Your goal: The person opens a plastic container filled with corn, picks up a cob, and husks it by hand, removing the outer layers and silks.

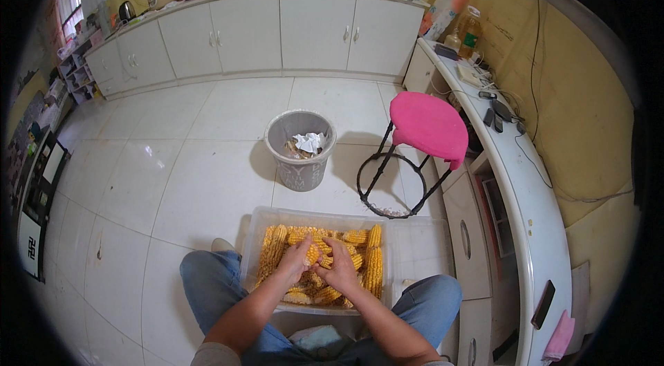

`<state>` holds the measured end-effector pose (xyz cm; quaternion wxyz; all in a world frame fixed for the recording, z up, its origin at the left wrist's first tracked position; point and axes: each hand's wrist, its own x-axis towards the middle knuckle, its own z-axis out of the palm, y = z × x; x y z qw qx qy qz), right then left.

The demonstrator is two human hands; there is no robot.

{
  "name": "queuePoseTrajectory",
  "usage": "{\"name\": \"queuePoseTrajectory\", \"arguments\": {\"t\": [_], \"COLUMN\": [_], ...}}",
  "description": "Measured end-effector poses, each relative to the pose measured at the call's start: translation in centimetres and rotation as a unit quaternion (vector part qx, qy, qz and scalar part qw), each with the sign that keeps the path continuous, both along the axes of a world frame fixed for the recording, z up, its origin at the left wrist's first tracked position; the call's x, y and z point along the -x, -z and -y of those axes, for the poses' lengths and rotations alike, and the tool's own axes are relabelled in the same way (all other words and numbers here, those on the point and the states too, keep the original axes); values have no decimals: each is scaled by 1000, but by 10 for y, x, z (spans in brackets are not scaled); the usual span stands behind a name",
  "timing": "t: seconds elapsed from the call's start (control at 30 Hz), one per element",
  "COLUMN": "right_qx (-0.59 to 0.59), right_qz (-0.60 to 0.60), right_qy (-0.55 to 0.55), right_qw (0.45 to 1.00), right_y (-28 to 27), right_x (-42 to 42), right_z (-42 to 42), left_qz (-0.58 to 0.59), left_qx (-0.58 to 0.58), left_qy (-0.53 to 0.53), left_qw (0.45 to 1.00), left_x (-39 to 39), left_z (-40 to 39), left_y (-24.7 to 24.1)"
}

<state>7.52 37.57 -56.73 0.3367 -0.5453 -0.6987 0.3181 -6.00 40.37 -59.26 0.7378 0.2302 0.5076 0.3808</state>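
Observation:
Between my knees a clear plastic bin (249, 241) holds many ears of dried yellow corn (373, 262) and loose kernels. Above its middle, my left hand (296, 261) grips a corn cob (311, 255), its end showing between thumb and fingers. Close at the right of that cob is my right hand (337, 268), fingers spread and curved, its thumb near the cob. Whether the right fingertips touch the cob cannot be told. More ears lie below both hands, partly hidden by them.
A grey waste bin (301, 179) with crumpled paper stands beyond the corn. Right of it is a pink-topped stool (429, 125) with black legs. A long white cabinet (519, 179) runs along the right, bearing cables, remotes and a phone (543, 305). White cupboards (316, 29) line the far wall.

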Motion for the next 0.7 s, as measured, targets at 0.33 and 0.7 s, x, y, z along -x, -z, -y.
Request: {"name": "queuePoseTrajectory", "arguments": {"t": [0.33, 0.7], "right_qx": [104, 84], "right_qz": [-58, -86], "right_qy": [4, 1], "right_qw": [993, 993], "right_y": [2, 7], "right_x": [-13, -20], "right_z": [-2, -4], "left_qz": [152, 18], "left_qx": [-25, -60], "left_qy": [33, 107], "left_qw": [987, 992], "left_x": [-10, -11], "left_z": [9, 10], "left_y": [-7, -16]}}
